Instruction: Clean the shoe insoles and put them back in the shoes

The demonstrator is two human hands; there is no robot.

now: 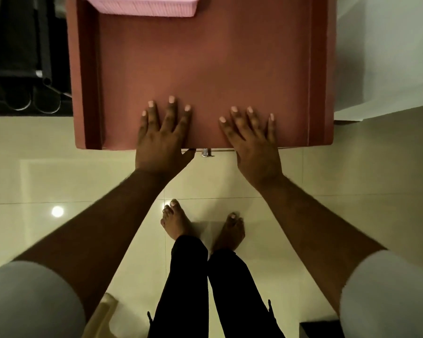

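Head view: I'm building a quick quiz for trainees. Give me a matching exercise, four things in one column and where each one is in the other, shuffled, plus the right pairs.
Things
1. left hand
2. pink tray
3. metal knob
4. bare feet

Places
A. far end of the cabinet top
B. on the tiled floor
C. flat on the cabinet top, near edge
D. on the cabinet front, between the left hand and right hand

Pairs: 1-C, 2-A, 3-D, 4-B
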